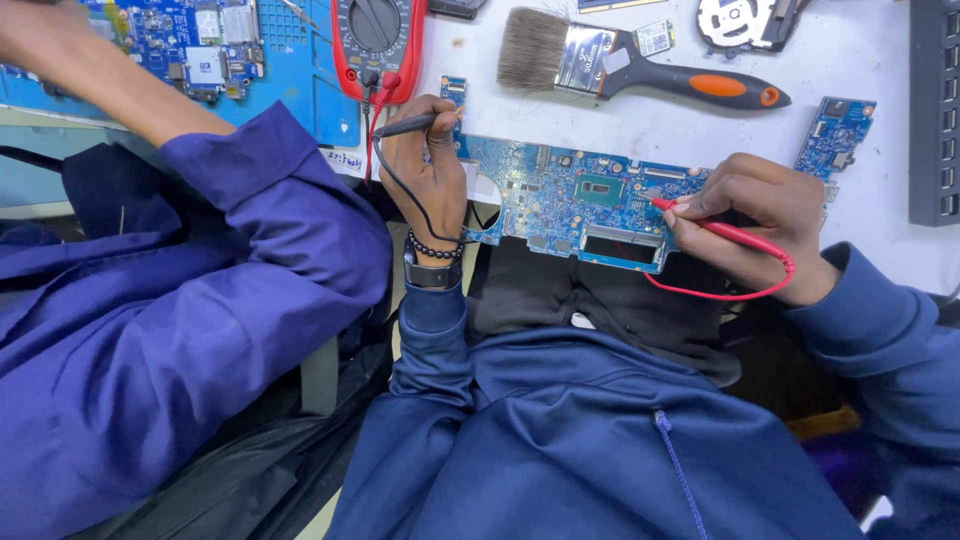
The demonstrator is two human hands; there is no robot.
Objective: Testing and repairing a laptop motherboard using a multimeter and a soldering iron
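Left hand [428, 165] grip clenched on black probe [405, 126], pointing right; right hand [755, 215] grasping red probe [715, 227], tip left on board [575, 205].

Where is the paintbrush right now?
In the head view, the paintbrush lies at the top centre of the white table, beyond the blue circuit board, right of the multimeter.

White worktable [860, 60], blue work mat [300, 60], even light.

Single head-worn view, aimed steeply down from close above, centred on the blue rectangular laptop circuit board [575, 200], white bench beyond it.
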